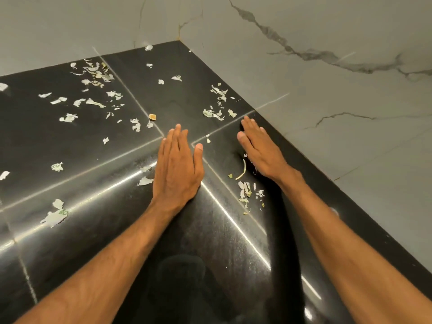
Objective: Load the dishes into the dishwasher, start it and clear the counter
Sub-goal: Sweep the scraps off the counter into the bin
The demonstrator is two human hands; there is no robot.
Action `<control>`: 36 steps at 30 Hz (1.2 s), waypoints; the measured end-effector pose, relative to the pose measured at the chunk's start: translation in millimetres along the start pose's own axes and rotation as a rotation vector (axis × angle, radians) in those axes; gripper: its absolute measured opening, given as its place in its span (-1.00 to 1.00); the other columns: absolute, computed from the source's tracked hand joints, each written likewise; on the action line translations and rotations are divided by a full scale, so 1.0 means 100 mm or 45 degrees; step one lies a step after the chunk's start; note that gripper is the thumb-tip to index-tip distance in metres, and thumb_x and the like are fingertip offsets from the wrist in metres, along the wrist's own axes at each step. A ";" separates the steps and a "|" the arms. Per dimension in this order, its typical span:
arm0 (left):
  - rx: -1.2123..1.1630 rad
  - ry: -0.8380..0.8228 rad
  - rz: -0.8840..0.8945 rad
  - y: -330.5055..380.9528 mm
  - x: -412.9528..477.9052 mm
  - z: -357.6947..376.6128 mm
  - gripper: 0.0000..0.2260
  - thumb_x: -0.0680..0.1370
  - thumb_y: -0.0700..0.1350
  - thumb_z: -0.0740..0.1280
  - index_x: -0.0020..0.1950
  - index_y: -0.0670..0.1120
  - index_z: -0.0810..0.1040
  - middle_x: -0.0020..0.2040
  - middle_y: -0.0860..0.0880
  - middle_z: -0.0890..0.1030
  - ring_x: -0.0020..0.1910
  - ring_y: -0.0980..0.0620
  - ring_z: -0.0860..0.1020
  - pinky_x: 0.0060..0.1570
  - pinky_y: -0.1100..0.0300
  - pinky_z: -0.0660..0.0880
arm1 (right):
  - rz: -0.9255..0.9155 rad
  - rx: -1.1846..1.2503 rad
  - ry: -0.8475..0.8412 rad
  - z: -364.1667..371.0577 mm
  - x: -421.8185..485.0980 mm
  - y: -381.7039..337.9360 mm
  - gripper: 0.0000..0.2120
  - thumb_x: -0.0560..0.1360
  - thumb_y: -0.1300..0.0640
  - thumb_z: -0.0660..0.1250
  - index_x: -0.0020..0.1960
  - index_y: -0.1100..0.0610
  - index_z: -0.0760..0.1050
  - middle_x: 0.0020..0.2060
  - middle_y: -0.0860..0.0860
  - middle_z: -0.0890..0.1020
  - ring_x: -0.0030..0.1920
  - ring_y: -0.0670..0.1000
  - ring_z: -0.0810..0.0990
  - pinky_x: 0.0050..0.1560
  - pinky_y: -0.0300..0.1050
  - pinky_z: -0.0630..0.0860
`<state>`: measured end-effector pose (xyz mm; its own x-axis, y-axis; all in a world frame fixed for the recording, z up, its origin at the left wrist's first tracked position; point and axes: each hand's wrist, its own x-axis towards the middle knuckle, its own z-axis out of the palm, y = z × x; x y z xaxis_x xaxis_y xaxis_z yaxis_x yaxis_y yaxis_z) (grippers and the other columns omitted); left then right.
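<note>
A glossy black tiled counter [98,230] fills the view, strewn with pale scraps. My left hand [176,167] lies flat on it near the middle, fingers straight and together, holding nothing. My right hand [259,150] rests flat with straight fingers close to the right wall, on its edge-side slightly tilted. A cluster of pale peel scraps [216,112] lies just beyond the fingertips of both hands. More scraps [247,190] and a thin pale stem [242,170] lie between my two wrists. A small tan crumb [152,116] sits left of my left fingertips. No dishes or dishwasher are in view.
Grey marble-look walls [327,113] close the counter at the back and right, meeting in a corner [179,40]. Many paper-like scraps [95,73] scatter over the left half, with a larger torn piece [55,215] at the near left.
</note>
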<state>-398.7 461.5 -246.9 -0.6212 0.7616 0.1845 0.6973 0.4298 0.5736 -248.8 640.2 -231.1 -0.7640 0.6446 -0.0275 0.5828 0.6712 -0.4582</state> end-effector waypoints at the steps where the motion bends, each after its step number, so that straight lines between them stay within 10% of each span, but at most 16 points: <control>1: -0.014 0.007 -0.010 0.00 0.00 0.00 -0.50 0.72 0.08 0.02 0.57 -0.19 0.23 0.62 -0.13 0.19 0.61 -0.05 0.12 0.60 0.01 0.03 | -0.042 0.032 -0.014 0.02 -0.12 -0.08 -0.36 0.69 -0.26 -0.12 0.66 0.06 -0.01 0.64 -0.08 0.01 0.62 -0.18 -0.08 0.64 0.00 -0.07; 10: -0.074 0.047 -0.031 0.01 0.02 -0.02 -0.59 0.72 0.00 0.03 0.46 -0.21 0.36 0.52 -0.15 0.36 0.54 -0.07 0.27 0.53 -0.04 0.21 | -0.031 0.309 0.147 -0.24 0.31 -0.19 -0.50 0.71 -0.15 0.07 0.60 -0.02 0.25 0.60 -0.10 0.20 0.60 -0.12 0.13 0.60 -0.07 0.09; 18: -0.045 0.080 -0.058 0.00 0.03 0.00 -0.60 0.72 -0.02 0.03 0.47 -0.19 0.37 0.54 -0.15 0.35 0.56 -0.06 0.26 0.55 -0.02 0.18 | -0.310 0.201 -0.154 0.01 0.75 -0.30 -0.53 0.72 -0.07 0.09 0.60 0.00 0.25 0.60 -0.12 0.21 0.60 -0.19 0.07 0.63 0.02 0.01; 25: 0.007 0.055 -0.046 0.00 0.01 0.02 -0.57 0.73 0.00 0.00 0.51 -0.20 0.33 0.55 -0.15 0.32 0.58 -0.05 0.22 0.56 -0.01 0.15 | -0.182 0.559 -0.019 -0.33 0.41 -0.25 -0.69 0.68 -0.05 0.23 0.27 0.06 0.64 0.26 0.10 0.65 0.31 0.08 0.61 0.32 0.09 0.54; 29: 0.010 0.041 -0.050 0.01 0.01 0.01 -0.55 0.73 0.00 -0.02 0.53 -0.20 0.31 0.57 -0.15 0.30 0.59 -0.04 0.19 0.58 0.01 0.12 | -0.134 0.555 0.192 -0.41 0.96 -0.31 -0.76 0.65 0.13 0.31 0.25 0.13 0.64 0.24 -0.04 0.66 0.25 -0.17 0.61 0.35 -0.07 0.53; 36: -0.025 0.071 -0.078 0.03 0.02 -0.03 -0.56 0.73 -0.01 -0.01 0.54 -0.19 0.31 0.57 -0.14 0.31 0.59 -0.03 0.19 0.59 0.07 0.08 | -0.326 0.443 -0.227 -0.01 0.80 -0.40 -0.71 0.65 0.14 0.31 0.35 0.12 0.58 0.40 -0.07 0.53 0.48 -0.14 0.39 0.57 -0.07 0.22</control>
<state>-398.9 463.4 -242.6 -0.6819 0.7057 0.1925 0.6505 0.4647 0.6008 -332.7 665.4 -213.8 -0.9247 0.3804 -0.0129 0.2647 0.6183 -0.7401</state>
